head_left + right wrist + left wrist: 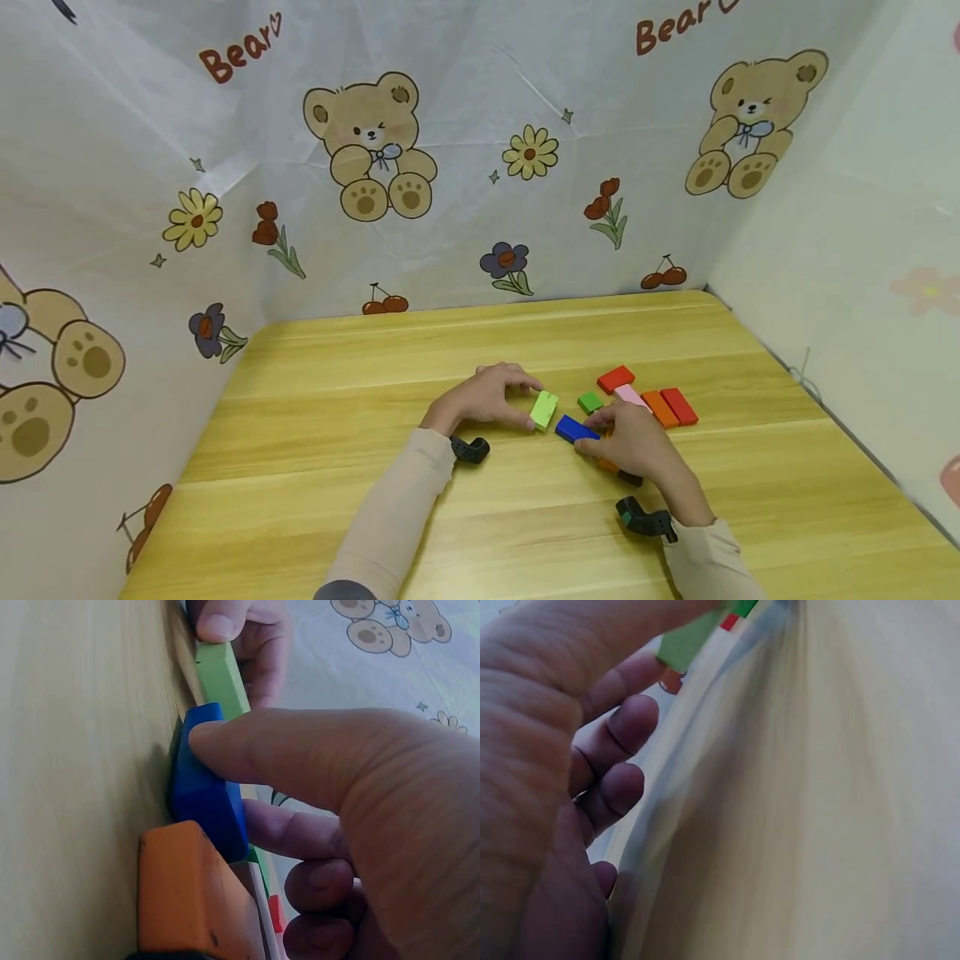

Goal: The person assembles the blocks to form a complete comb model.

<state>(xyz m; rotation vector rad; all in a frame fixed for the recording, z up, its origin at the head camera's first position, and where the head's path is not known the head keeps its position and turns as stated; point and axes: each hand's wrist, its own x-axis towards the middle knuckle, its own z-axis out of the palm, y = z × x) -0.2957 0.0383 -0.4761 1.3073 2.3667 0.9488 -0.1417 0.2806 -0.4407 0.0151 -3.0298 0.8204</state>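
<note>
My left hand [487,397] pinches a light green block [543,411] between thumb and fingers, low at the tabletop; its other fingers curl loosely in the left wrist view. Just to the right, my right hand [636,440] grips a blue block [575,429], thumb on one side and a finger on the other. In the right wrist view the blue block [206,787] is close to the light green block [219,671]; whether they touch I cannot tell. An orange block [176,892] lies beside the blue one, mostly hidden under my right hand in the head view.
Beyond my right hand lie a small green block [590,402], a red block [616,379], a pink block [632,395], an orange block [660,409] and another red block [680,406]. A dark piece [630,478] shows below that hand. Printed cloth [450,250] backs the wooden table [337,517].
</note>
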